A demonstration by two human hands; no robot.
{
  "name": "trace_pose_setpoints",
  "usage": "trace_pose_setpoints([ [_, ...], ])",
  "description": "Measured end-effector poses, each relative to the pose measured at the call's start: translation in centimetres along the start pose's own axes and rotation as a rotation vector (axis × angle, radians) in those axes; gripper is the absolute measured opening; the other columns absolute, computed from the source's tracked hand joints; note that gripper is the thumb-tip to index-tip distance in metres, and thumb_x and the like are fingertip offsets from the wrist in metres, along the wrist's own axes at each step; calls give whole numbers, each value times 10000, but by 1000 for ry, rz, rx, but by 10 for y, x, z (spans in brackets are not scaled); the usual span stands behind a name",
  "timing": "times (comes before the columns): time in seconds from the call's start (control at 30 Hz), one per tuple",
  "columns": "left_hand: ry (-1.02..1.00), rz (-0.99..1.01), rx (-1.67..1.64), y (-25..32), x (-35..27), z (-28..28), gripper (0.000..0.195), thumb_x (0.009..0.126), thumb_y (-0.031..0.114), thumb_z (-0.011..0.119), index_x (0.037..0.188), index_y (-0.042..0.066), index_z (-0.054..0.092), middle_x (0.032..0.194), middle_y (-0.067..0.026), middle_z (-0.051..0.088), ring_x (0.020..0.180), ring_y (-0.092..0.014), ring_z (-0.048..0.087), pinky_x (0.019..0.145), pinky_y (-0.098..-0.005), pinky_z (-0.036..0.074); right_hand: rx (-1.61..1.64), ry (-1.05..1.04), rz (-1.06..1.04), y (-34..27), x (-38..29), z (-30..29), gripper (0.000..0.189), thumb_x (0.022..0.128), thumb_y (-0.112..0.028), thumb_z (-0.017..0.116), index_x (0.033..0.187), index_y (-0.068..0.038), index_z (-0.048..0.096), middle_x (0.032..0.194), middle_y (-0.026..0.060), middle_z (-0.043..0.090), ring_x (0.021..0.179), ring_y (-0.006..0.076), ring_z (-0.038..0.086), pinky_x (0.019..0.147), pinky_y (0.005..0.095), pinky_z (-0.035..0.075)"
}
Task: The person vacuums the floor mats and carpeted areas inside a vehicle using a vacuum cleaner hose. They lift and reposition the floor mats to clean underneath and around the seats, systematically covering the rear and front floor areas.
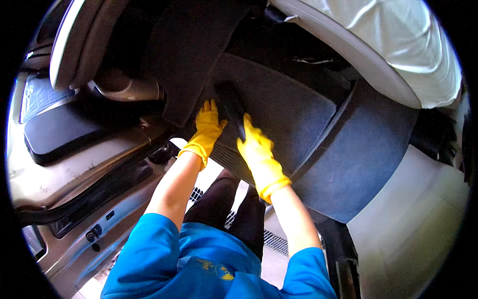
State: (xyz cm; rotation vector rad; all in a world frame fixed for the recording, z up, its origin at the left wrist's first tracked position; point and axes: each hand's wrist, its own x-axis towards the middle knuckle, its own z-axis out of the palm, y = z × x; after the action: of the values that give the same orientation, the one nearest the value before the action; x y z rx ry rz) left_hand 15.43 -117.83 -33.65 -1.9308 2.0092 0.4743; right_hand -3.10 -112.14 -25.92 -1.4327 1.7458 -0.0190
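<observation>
My right hand (258, 151), in a yellow rubber glove, grips the handle of a black hand tool (231, 104). The tool slants up and left over the dark car floor mat (272, 104); its far end is too dark to tell whether it carries bristles. Beside it, my left hand (209, 119), gloved likewise, lies palm down near the mat's left edge. Its thumb stands apart from the fingers, and nothing shows in its grasp. A second piece of dark carpet (190, 67) rises just beyond the left fingertips.
A seat with a pale cover (388, 45) curves across the upper right. More dark carpet (358, 160) lies past a raised ridge on the right, bordered by a pale panel (414, 194). The open car door (86, 231) is at lower left. Floor drain grates (276, 242) show below.
</observation>
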Motion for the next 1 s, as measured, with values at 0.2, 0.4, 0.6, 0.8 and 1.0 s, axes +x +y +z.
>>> trace_pose_setpoints([
  [0.2, -47, 47, 33, 3, 5, -20, 973, 724, 465, 779, 1463, -1, 352, 1436, -262, 428, 1243, -427, 489, 1051, -465, 416, -192, -137, 116, 55, -122, -28, 871, 822, -279, 727, 1548, -250, 245, 963, 217, 638, 848, 423, 658, 752, 536, 537],
  [0.4, -91, 23, 70, 5, 13, -17, 983, 704, 496, 798, 1456, 15, 385, 1463, -233, 420, 1222, -367, 520, 1035, -465, 419, -191, -301, 201, 60, -188, -106, 821, 820, -248, 725, 1533, -242, 319, 999, 213, 632, 918, 423, 641, 832, 496, 507],
  [0.6, -93, 10, 89, 8, 12, -15, 997, 696, 496, 805, 1458, 12, 382, 1433, -227, 446, 1194, -365, 530, 1016, -457, 434, -52, -314, 166, 45, -184, -152, 797, 829, -252, 707, 1531, -274, 329, 1005, 203, 629, 930, 404, 634, 847, 485, 477],
  [0.8, -13, 28, 91, 5, 12, -4, 992, 698, 491, 805, 1460, 22, 378, 1428, -207, 442, 1185, -364, 525, 1003, -456, 443, -109, -278, 241, 90, -203, -136, 788, 840, -262, 698, 1532, -292, 322, 1030, 193, 624, 972, 395, 622, 871, 478, 468],
  [1.0, -136, -29, 79, 14, 12, -20, 990, 727, 481, 793, 1485, 21, 351, 1496, -204, 396, 1224, -358, 509, 1042, -462, 405, -29, -268, 399, 154, -266, -146, 854, 822, -266, 742, 1543, -316, 288, 1131, 205, 609, 1080, 397, 588, 944, 444, 459],
])
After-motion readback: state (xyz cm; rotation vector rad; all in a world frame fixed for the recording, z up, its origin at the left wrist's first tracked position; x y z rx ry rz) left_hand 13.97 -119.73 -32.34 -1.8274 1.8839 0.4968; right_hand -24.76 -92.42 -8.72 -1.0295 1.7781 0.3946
